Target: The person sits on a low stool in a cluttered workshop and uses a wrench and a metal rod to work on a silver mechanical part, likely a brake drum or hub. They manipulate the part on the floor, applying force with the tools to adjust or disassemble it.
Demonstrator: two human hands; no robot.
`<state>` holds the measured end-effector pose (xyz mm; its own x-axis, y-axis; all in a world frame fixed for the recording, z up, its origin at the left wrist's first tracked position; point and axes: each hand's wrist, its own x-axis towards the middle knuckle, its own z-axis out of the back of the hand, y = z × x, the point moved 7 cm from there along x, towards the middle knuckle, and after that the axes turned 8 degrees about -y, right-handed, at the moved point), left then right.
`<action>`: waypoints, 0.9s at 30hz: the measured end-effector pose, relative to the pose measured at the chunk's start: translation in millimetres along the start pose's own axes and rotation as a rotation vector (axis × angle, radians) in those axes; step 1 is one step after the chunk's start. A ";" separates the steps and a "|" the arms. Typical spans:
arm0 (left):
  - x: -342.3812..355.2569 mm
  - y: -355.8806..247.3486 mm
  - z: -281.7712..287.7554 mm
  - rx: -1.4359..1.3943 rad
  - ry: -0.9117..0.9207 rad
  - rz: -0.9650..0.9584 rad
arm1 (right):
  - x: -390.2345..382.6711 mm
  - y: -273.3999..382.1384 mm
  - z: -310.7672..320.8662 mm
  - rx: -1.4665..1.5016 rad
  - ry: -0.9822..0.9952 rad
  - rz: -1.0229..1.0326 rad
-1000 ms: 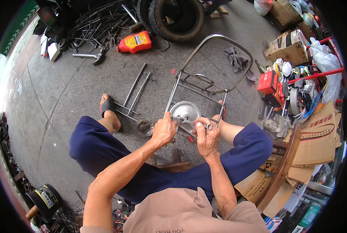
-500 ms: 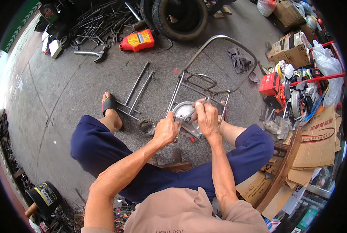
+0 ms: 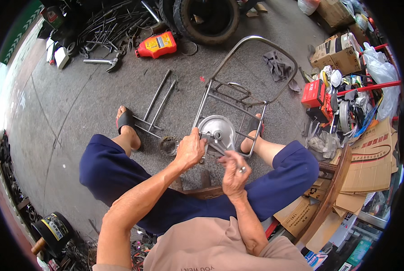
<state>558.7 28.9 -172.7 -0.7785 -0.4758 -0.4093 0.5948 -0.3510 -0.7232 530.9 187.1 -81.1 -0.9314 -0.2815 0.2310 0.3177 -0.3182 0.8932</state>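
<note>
A round silver metal disc [image 3: 225,125] with a central hub, resembling a wheel brake plate, lies among the tubes of a metal rack frame [image 3: 213,86] between my feet. My left hand [image 3: 191,148] is closed on the fitting at the disc's left side. From there a flat metal bar [image 3: 219,147] slants down across the disc's lower part. My right hand [image 3: 234,174] has its curled fingers at the bar's lower end, slightly blurred. Something small and shiny shows by one of its fingers. A metal ring [image 3: 168,146] lies on the floor left of the disc.
A smaller tube frame [image 3: 154,106] lies near my left foot. Farther off are a hammer [image 3: 106,62], a red bottle [image 3: 156,45] and a tyre [image 3: 206,20]. A grey cloth [image 3: 278,67] is beyond the rack. Cardboard [image 3: 369,158] and a red box [image 3: 313,93] crowd the right.
My right hand has moved from the disc's upper right down toward me, below its lower edge, uncovering the hub. My left hand stays at the disc's left side.
</note>
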 end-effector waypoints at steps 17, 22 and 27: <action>4.0 14.3 -1.8 -0.116 0.041 0.099 | 58.2 -6.2 -17.6 -0.182 0.134 -0.042; 6.3 42.3 1.6 -0.360 -0.173 0.090 | 64.3 -8.1 -19.5 -0.142 0.183 -0.072; 9.7 103.2 -1.9 -0.725 -0.450 0.305 | 66.0 -5.2 -24.1 -0.153 0.285 -0.115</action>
<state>612.2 -10.4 -252.4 -0.3653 -0.7886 -0.4946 0.3713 0.3638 -0.8543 472.1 148.4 -79.7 -0.8821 -0.4710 -0.0043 0.2569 -0.4888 0.8337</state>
